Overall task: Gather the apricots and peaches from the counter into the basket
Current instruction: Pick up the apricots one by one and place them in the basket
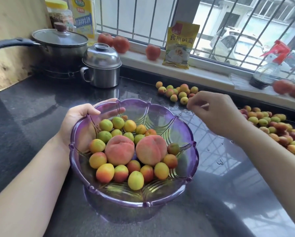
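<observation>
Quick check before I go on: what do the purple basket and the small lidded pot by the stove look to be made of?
The basket looks like clear purple-tinted plastic, possibly glass: the left hand and fruit show through its ribbed, glossy wall. The small lidded pot looks like stainless steel: a bright silver surface with mirror-like reflections on lid and side.

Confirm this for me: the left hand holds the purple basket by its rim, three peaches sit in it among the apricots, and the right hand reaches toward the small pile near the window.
One detail is wrong: the head view shows two peaches, not three. The rest stands: the left hand holds the purple basket by its rim, apricots surround the peaches, and the right hand reaches toward the small pile near the window.
</observation>
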A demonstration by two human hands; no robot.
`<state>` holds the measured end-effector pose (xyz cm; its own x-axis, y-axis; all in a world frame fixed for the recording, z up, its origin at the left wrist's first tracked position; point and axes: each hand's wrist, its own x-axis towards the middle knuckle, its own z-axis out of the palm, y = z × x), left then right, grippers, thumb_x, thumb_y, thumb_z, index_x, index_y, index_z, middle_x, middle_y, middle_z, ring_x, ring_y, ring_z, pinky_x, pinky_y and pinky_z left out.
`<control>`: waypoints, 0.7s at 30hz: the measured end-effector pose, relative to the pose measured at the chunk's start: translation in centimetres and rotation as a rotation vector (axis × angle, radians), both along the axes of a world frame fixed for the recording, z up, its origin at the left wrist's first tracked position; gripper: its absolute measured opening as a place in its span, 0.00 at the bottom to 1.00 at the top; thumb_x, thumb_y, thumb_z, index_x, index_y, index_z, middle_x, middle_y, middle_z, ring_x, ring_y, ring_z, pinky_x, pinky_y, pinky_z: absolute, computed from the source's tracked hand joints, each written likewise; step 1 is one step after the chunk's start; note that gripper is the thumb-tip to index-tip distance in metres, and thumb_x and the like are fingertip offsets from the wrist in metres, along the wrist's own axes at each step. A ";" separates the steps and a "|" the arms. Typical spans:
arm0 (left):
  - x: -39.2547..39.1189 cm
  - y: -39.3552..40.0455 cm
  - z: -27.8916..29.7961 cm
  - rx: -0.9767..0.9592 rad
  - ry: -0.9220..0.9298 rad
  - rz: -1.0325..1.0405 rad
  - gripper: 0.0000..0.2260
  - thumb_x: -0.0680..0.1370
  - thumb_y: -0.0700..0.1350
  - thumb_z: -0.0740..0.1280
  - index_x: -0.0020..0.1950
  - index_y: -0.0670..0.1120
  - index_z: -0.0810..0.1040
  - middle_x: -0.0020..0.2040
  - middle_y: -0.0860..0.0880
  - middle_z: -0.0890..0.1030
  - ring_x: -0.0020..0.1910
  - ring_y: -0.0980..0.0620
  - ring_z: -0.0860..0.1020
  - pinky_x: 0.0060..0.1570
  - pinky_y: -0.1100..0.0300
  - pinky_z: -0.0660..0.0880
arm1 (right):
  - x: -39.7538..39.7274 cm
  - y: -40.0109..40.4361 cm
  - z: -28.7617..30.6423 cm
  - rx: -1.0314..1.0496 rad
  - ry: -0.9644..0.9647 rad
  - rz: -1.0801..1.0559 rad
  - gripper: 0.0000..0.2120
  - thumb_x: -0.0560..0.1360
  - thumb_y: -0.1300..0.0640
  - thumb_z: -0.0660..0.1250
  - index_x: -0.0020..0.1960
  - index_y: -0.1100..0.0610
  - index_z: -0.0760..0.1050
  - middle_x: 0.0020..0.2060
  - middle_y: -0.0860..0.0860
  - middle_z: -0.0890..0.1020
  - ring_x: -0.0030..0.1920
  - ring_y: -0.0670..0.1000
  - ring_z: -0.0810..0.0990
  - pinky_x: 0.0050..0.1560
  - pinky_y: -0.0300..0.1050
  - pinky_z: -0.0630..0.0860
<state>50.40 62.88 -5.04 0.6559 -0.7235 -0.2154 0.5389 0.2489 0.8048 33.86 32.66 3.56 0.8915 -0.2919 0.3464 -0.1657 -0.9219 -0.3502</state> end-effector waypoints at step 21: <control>-0.3 -0.2 0.4 0.018 -0.009 -0.002 0.28 0.84 0.45 0.46 0.80 0.43 0.73 0.70 0.38 0.81 0.61 0.39 0.83 0.67 0.41 0.78 | 10.6 -6.4 -10.2 -0.181 0.041 -0.493 0.18 0.82 0.45 0.62 0.61 0.59 0.76 0.61 0.59 0.71 0.52 0.64 0.79 0.47 0.57 0.76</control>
<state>50.07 62.66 -4.61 0.6563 -0.7209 -0.2224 0.5322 0.2335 0.8138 44.44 26.28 -6.66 0.6775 -0.6184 0.3982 -0.6049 -0.7765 -0.1764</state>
